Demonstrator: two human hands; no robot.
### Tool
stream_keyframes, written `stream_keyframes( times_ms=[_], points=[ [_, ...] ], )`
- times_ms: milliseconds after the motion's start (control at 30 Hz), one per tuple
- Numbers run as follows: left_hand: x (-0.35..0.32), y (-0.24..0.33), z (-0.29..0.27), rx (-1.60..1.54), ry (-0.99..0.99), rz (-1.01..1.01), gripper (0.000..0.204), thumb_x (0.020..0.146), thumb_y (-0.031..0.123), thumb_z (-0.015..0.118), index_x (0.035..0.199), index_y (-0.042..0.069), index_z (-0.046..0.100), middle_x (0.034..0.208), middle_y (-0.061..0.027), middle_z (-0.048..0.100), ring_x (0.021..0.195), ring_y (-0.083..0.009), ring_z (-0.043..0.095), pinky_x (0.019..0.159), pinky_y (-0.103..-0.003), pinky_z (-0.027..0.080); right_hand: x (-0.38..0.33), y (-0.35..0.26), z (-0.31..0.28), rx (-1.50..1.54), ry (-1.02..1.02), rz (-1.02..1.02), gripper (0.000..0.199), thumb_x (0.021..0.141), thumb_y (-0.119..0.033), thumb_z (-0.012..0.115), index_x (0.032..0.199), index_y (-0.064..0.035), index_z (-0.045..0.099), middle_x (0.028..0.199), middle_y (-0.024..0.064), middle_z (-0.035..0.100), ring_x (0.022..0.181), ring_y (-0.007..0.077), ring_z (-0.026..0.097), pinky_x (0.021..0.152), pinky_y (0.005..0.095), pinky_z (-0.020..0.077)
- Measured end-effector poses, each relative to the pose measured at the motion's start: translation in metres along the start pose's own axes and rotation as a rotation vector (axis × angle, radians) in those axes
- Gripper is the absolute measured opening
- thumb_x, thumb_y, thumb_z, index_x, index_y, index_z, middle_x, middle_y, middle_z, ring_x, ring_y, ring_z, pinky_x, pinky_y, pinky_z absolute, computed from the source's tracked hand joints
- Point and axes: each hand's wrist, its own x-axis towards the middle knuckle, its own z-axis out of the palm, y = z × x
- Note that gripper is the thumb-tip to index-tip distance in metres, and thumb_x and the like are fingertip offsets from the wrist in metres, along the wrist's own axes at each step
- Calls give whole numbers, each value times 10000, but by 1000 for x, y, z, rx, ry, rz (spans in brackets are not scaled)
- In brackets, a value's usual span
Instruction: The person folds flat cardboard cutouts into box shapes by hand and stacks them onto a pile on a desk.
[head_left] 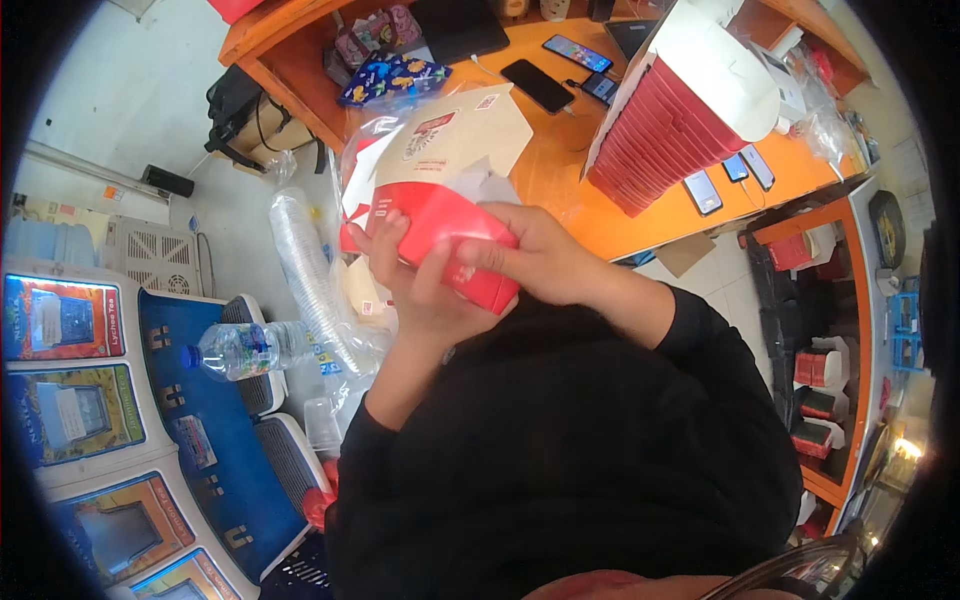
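Both hands hold a red paperboard food box (430, 215) in front of my chest. My left hand (412, 285) supports it from the left and below, its fingers bent around the side. My right hand (545, 255) grips the right side, with the thumb pressed on the red face. A white inner flap shows at the box's upper right. Just beyond it lie beige printed cartons (480, 125) in clear plastic wrapping. Farther right, a tall nested stack of red boxes (655, 140) with white insides leans over the orange table (540, 150).
Several phones (540, 85) and cables lie on the table. At left are a long sleeve of clear plastic cups (305, 260), a water bottle (235, 352) and a drink dispenser (190, 400). Orange shelves (855, 300) at right hold more red boxes (818, 368). A black bag (240, 120) hangs beside the table.
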Motion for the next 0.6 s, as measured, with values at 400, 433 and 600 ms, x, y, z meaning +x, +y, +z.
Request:
stream_keyframes(
  times_ms=[400, 433, 600],
  points=[
    [20, -24, 17, 2, 207, 275, 1063, 776, 666, 729, 1542, 298, 91, 1315, -143, 427, 1115, -329, 508, 879, -491, 436, -55, -59, -30, -212, 112, -470, 188, 922, -143, 703, 1037, 6, 701, 790, 95, 710, 688, 159, 679, 632, 285, 498],
    [24, -30, 20, 19, 211, 309, 1073, 785, 676, 716, 1553, 295, 70, 1313, -148, 425, 1112, -324, 504, 867, -481, 433, -62, -67, -37, -235, 90, -513, 166, 915, -105, 701, 1008, 33, 693, 790, 83, 712, 690, 131, 671, 627, 267, 491],
    [42, -21, 53, -129, 334, 342, 1116, 724, 695, 763, 1503, 192, 141, 1341, -188, 400, 1166, -337, 471, 928, -485, 420, -102, -93, -66, -246, 170, -598, 156, 917, -97, 676, 982, 44, 680, 804, 91, 714, 722, 163, 684, 642, 253, 510]
  ],
)
